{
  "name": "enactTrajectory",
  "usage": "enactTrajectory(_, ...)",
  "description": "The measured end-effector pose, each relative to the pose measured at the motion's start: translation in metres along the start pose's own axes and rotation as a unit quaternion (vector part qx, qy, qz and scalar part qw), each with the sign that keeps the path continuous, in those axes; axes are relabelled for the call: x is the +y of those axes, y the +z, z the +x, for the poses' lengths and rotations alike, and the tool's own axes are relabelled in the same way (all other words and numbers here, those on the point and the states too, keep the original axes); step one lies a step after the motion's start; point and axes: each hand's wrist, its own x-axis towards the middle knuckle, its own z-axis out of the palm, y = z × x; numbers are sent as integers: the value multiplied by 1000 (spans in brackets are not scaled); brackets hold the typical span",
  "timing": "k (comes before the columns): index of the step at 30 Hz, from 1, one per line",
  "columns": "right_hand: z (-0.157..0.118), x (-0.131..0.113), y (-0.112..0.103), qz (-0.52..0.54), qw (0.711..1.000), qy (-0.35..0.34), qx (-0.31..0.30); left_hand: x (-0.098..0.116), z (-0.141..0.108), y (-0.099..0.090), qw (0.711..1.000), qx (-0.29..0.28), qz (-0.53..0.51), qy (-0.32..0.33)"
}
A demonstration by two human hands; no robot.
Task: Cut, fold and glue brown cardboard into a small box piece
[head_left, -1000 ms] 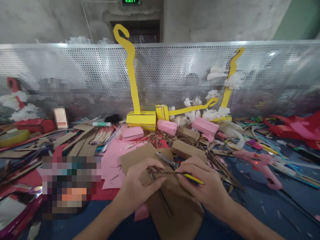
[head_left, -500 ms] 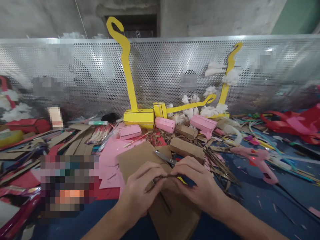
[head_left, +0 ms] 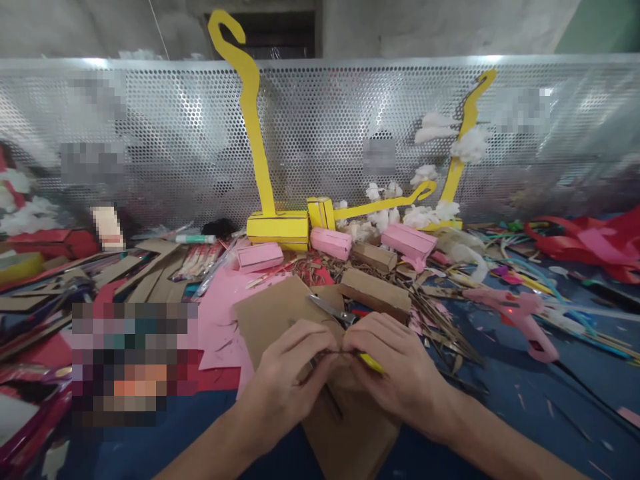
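My left hand (head_left: 297,373) and my right hand (head_left: 400,377) meet over the brown cardboard, thumbs and fingertips pinched. Between the fingertips shows a short bit of thin brown cardboard strip (head_left: 341,352); the fingers cover the rest. Below them lies a cardboard sheet (head_left: 350,437) with a dark, narrow piece (head_left: 331,401) on it. Another part of the cardboard (head_left: 270,310) extends to the upper left. Just beyond my hands are scissors (head_left: 327,309) with blades pointing left. A yellow object (head_left: 371,362) is partly hidden under my right hand.
A pink glue gun (head_left: 515,317) with a lit red light lies right, its cord trailing. Behind are yellow boxes (head_left: 277,230) with hooked necks, pink boxes (head_left: 330,243) and a brown box (head_left: 375,293). Pink sheets (head_left: 223,320) and cardboard scraps (head_left: 160,273) lie left. A perforated metal panel (head_left: 320,120) stands behind.
My hands have come slightly closer together, and less of the strip shows between the fingertips. The camera's view has shifted slightly. The surrounding things have stayed in place.
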Motion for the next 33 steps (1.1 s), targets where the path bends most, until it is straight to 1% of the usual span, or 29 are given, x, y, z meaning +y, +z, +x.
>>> enactTrajectory(3, -1, -2, 0, -4, 1000, -4, -2, 1, -1, 0, 1000, -5, 8, 3)
enactTrajectory(6, 1, -4, 0, 6, 1000, -1, 10, -2, -1, 0, 1000, 3, 4, 5)
enactTrajectory(11, 2, 0, -1, 16, 999, 9, 28, -8, 0, -4, 999, 50, -5, 20)
enactTrajectory(14, -1, 4, -2, 5, 1000, 16, 23, -10, 1, -6, 998, 63, 1, 16)
enactTrajectory(19, -2, 3, 0, -31, 999, -1, 12, -7, 2, -5, 999, 35, 12, 16)
enactTrajectory(22, 0, 0, 2, -30, 1000, -2, 10, -4, 3, -4, 999, 25, 16, 23)
enactTrajectory(28, -1, -3, 1, -23, 1000, 3, -11, -2, 4, -4, 1000, 4, 21, 13)
enactTrajectory(30, -1, -4, 0, -23, 1000, 6, -10, -2, 4, -3, 1000, 3, 10, -4)
enactTrajectory(33, 1, -3, -1, -22, 1000, 16, 2, -4, 2, -3, 999, 22, -7, -27)
